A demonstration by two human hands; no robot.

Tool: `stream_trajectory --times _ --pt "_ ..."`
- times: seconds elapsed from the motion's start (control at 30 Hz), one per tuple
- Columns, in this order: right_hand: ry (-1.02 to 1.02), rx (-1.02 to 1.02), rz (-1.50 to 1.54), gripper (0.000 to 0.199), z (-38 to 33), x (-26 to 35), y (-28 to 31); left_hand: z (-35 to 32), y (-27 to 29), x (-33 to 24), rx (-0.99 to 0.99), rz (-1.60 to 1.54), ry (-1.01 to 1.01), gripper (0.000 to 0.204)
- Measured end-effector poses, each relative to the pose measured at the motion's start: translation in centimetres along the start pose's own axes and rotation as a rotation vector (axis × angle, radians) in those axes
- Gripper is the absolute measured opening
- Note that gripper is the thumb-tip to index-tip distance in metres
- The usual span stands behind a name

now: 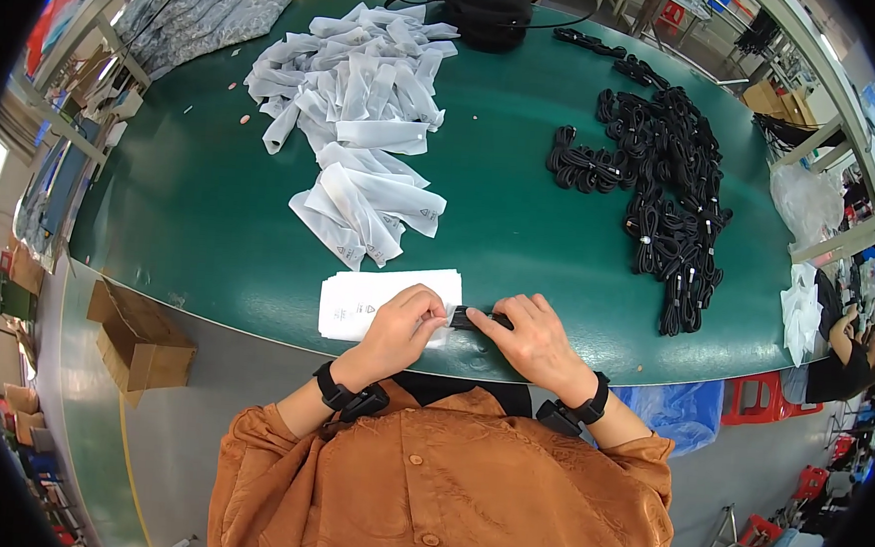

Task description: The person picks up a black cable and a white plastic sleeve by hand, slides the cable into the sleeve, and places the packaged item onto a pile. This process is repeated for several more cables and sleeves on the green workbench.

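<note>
We see both hands at the near edge of the green table [211, 210], working one black cable bundle [470, 319] between them. Left hand [402, 330] is curled, fingertips pinching the bundle's left end, and it rests on a white bag [355, 304] lying flat at the table edge. Right hand [534, 340] is partly closed, thumb and forefinger gripping the bundle's right end, other fingers bent over the table. The bundle sits just at the bag's right end; we can't tell if it is inside the opening.

Farther back: a heap of empty white bags [362, 118] left of centre, a long pile of coiled black cables [663, 187] on the right, well apart from the hands. A black pouch [488, 16] sits at the far edge. A cardboard box [143, 341] stands on the floor to the left.
</note>
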State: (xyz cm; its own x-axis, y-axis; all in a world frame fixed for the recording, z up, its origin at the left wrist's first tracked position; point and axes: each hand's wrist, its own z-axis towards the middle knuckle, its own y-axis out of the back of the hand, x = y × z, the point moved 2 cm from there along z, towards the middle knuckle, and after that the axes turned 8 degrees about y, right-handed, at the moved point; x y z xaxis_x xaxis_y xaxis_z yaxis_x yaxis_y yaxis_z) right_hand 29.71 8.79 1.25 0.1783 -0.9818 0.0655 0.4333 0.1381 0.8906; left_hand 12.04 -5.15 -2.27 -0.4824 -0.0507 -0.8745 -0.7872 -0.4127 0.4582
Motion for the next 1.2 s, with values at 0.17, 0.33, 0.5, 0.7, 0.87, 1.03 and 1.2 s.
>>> stream_trajectory --times 0.17,0.33,0.5,0.7,0.87,1.03,1.2 --pt "-0.110 0.040 0.125 0.042 -0.6 -0.6 -0.6 0.1 0.4 -0.1 -0.002 0.011 -0.036 0.009" --pt "0.026 -0.035 0.068 0.043 0.1 0.3 0.2 0.0 0.4 -0.2 0.020 -0.002 0.027 0.009" --pt "0.047 -0.035 0.086 0.044 -0.2 0.4 -0.4 0.1 0.2 -0.6 0.018 0.023 -0.038 0.009" --pt "-0.133 0.001 0.291 0.047 -0.3 0.3 -1.9 0.9 0.6 -1.2 0.015 0.092 -0.145 0.009" --pt "0.027 -0.169 0.417 0.049 1.5 -0.5 -0.6 1.9 1.6 -1.9 0.073 0.008 -0.032 0.008" --pt "-0.046 -0.298 0.572 0.049 2.7 -0.8 0.0 2.5 2.7 -1.6 0.165 -0.267 0.085 0.005" --pt "-0.078 -0.389 0.620 0.052 3.3 -1.5 0.4 4.2 4.3 -2.1 0.216 -0.849 0.173 0.008"
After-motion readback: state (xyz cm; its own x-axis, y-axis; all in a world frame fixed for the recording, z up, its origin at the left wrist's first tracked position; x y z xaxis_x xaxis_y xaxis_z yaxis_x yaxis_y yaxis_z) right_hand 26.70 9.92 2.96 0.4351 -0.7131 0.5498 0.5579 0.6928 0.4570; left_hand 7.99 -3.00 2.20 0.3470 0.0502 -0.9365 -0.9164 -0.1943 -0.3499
